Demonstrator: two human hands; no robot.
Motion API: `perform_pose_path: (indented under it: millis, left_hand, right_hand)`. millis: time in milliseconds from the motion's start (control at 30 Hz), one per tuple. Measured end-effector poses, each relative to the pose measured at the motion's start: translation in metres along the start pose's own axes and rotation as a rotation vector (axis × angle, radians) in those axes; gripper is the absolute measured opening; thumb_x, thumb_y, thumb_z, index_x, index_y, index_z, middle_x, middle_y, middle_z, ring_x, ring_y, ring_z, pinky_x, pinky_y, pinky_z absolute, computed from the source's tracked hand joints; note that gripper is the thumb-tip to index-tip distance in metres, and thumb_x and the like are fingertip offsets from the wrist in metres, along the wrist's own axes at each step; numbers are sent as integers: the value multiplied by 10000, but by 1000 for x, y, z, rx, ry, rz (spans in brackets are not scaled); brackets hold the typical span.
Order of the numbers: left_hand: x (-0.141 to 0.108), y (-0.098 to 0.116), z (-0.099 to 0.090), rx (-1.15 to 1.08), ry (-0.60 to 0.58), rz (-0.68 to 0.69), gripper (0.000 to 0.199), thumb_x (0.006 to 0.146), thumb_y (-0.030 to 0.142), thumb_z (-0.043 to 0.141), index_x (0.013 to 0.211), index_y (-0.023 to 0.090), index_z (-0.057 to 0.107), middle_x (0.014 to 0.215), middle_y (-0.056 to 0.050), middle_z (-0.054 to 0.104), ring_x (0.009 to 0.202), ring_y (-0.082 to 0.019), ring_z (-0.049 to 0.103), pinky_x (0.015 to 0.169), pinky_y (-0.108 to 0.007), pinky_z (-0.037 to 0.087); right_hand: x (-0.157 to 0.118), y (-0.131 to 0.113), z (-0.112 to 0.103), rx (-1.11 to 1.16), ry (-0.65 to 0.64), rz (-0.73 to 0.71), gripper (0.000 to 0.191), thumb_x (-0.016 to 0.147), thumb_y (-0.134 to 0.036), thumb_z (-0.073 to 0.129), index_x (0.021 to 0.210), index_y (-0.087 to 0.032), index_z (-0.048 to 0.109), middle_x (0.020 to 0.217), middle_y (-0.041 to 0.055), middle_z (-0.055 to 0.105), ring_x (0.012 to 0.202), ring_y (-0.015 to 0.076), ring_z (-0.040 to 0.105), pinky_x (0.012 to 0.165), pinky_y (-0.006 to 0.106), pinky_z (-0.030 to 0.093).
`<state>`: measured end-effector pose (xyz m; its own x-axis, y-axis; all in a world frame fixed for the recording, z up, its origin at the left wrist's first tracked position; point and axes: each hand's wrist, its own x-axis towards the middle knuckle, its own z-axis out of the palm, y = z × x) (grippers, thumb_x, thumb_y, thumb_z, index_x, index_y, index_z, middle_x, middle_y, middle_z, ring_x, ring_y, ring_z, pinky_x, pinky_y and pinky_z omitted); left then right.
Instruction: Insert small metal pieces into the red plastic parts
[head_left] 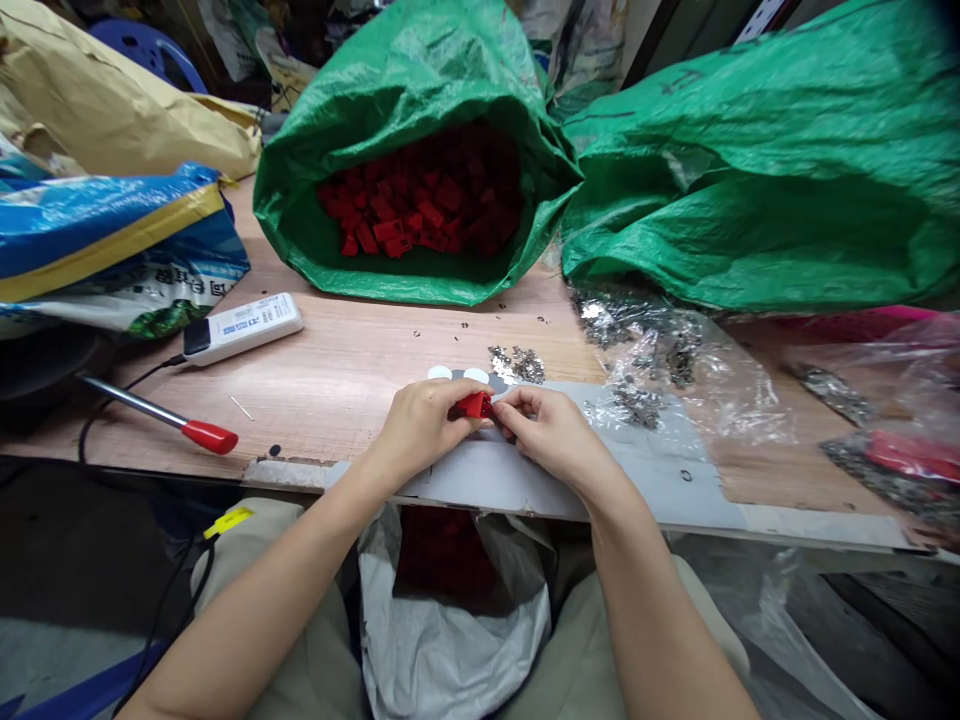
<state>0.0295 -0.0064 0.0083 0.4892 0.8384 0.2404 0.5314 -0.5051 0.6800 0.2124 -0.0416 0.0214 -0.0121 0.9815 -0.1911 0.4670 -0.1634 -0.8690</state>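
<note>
My left hand (pixel 426 425) grips a small red plastic part (pixel 474 405) over the grey mat (pixel 660 480) at the table's front. Close against its right side, the fingertips of my right hand (pixel 536 425) are pinched together; anything between them is too small to make out. Just behind the hands lies a little pile of metal pieces (pixel 517 365), beside white round shapes (pixel 475 375). Many red parts (pixel 420 205) fill the open green sack (pixel 360 275) at the back.
Another green sack (pixel 765 180) stands back right, with clear bags of metal pieces (pixel 637 400) before it. On the left are a white device (pixel 244 328), a red-tipped lever (pixel 210 436) and a blue bag (pixel 112 240). A pale sack (pixel 457 660) hangs below the table edge.
</note>
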Motion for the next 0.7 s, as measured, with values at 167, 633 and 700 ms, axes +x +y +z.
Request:
perform_pose_path:
  millis: [167,633,700]
  left_hand:
    - [0,-2,-2,-435,126,-148,262,803,345,751,1021,208,705,1006,-34,741,897,-177,674,758,-264,528]
    - [-37,66,-35,-1964,-26,-786,280,896,327,627,703,137,555,419,100,337,330,-6,267,329,-98,189]
    - [-54,75,-40,-2043,-53,-782,277,921,310,597,711,133,561,421,99,326,328,-7,279,328,-95,196]
  right_hand:
    - [-2,7,-4,320,-88,37,320,866,-500,624,887,-184,578,574,-81,437,378,51,305,368,203,216]
    - [-70,-38,31,-40,179,-701,405,987,-220,540,1388,-264,575,918,34,669,698,120,579,627,226,477]
    - [-88,-50,32,-85,184,-800,401,985,-171,528,1367,-269,605,906,37,673,768,132,616,685,226,498]
